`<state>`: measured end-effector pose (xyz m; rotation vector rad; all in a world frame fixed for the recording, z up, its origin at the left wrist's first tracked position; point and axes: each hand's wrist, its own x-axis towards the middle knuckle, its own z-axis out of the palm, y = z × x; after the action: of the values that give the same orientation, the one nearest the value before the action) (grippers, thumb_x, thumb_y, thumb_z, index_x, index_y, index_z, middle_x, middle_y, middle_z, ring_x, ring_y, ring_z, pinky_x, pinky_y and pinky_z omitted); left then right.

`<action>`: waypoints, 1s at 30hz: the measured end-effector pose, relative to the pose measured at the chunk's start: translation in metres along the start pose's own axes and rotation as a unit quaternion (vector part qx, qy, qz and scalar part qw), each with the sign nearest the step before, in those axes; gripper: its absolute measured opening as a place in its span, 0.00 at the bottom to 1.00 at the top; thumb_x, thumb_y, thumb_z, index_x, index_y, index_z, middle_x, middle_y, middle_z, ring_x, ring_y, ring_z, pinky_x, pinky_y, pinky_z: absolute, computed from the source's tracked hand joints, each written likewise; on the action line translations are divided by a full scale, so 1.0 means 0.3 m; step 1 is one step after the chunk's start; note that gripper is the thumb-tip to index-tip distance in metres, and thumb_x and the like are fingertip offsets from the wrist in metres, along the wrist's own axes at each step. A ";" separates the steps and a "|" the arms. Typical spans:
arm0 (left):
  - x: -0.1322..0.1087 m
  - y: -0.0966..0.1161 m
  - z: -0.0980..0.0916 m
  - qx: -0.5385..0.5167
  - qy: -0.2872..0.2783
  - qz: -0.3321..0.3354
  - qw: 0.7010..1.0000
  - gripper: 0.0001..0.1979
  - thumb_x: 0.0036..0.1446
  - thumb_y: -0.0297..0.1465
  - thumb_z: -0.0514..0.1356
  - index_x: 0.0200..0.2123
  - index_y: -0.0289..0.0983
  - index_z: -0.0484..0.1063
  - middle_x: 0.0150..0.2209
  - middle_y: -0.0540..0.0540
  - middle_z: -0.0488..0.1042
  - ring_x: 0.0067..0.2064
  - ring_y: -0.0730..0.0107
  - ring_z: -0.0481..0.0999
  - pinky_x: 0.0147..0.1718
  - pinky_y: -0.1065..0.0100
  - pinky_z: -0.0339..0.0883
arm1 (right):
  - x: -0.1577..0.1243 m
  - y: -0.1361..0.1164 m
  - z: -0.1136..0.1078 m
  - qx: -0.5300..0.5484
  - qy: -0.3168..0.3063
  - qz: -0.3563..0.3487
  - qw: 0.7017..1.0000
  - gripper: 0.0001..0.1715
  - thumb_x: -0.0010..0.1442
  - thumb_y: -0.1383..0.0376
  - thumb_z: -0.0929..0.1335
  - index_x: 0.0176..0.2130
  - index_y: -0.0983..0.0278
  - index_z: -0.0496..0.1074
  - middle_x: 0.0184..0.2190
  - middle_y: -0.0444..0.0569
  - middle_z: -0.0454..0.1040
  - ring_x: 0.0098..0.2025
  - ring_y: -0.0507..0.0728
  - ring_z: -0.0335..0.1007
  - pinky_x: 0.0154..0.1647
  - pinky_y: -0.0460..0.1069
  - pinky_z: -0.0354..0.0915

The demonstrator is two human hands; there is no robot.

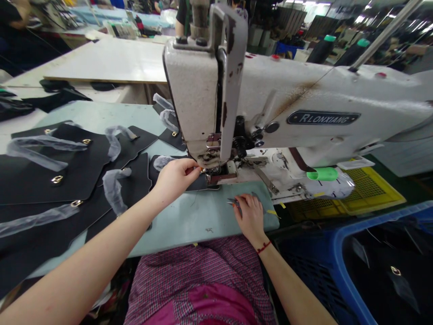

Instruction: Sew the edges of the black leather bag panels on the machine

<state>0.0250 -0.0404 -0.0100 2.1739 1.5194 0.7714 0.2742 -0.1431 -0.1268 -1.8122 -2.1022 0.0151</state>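
My left hand (pixel 176 177) is at the needle area of a white sewing machine (pixel 192 85), thumb and forefinger pinched together. A small orange spot shows at its fingertips, but what they pinch is too small to make out. Below that hand a black panel (pixel 199 183) with a pale edge lies under the presser foot, partly hidden by the machine head. My right hand (pixel 251 214) rests on the pale green table (pixel 189 221), fingers curled over grey thread snips (pixel 232 201) whose points stick out to the left.
Black bag panels (pixel 50 174) with gold hardware and plastic-wrapped straps (pixel 113 189) cover the table's left side. A blue crate (pixel 338 243) holding similar black pieces stands at the lower right, a yellow crate (pixel 365 189) behind it. Thread cones (pixel 321 49) stand behind the machine.
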 end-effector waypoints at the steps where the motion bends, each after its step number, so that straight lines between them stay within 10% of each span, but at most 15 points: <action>1: 0.001 0.000 0.000 -0.003 0.001 -0.003 1.000 0.13 0.57 0.36 0.55 0.29 0.36 0.76 0.23 0.49 0.73 0.26 0.70 0.68 0.26 0.70 0.55 | 0.000 0.000 0.000 -0.001 -0.001 0.001 1.000 0.15 0.65 0.63 0.65 0.50 0.63 0.71 0.46 0.52 0.70 0.47 0.60 0.63 0.45 0.54 0.57; 22: -0.003 0.001 0.002 -0.133 -0.010 -0.055 0.990 0.15 0.55 0.38 0.58 0.35 0.34 0.79 0.31 0.46 0.80 0.34 0.62 0.76 0.34 0.66 0.65 | -0.007 0.005 0.002 0.037 0.022 -0.007 0.999 0.15 0.65 0.63 0.65 0.50 0.65 0.72 0.48 0.53 0.70 0.50 0.60 0.63 0.48 0.54 0.59; 30: -0.001 -0.003 -0.004 -0.151 -0.016 -0.051 0.987 0.15 0.56 0.38 0.59 0.37 0.34 0.80 0.33 0.46 0.81 0.35 0.62 0.77 0.35 0.65 0.66 | 0.110 -0.138 -0.141 0.206 0.063 -0.026 0.976 0.16 0.68 0.64 0.61 0.50 0.65 0.72 0.42 0.52 0.76 0.45 0.56 0.71 0.47 0.50 0.64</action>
<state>0.0236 -0.0403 -0.0096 1.8637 1.3854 0.8667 0.2429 -0.1282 -0.0686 -1.4726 -1.8877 0.2920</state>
